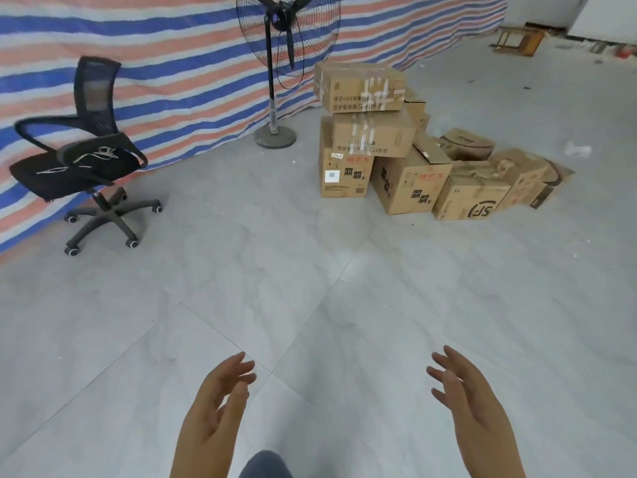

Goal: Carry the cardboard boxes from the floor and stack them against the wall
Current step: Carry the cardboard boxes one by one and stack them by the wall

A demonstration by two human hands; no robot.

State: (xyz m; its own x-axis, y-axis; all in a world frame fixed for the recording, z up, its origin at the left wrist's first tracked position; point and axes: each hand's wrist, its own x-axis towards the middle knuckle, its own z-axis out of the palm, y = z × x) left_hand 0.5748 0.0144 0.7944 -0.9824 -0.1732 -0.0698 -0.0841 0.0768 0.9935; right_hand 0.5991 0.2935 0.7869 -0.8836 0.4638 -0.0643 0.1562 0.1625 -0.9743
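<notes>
Hands (220, 405) empty; chair (82, 160), fan (279, 63) nearby

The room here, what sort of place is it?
Probably a bare storeroom or a space under renovation: a striped tarp hangs as a wall, taped cardboard boxes are piled on the tiled floor, and a pedestal fan stands nearby.

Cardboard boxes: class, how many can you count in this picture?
About 8. Top box on a second box; two floor boxes below; three further right; one partly hidden behind the stack. More may be hidden.
</notes>
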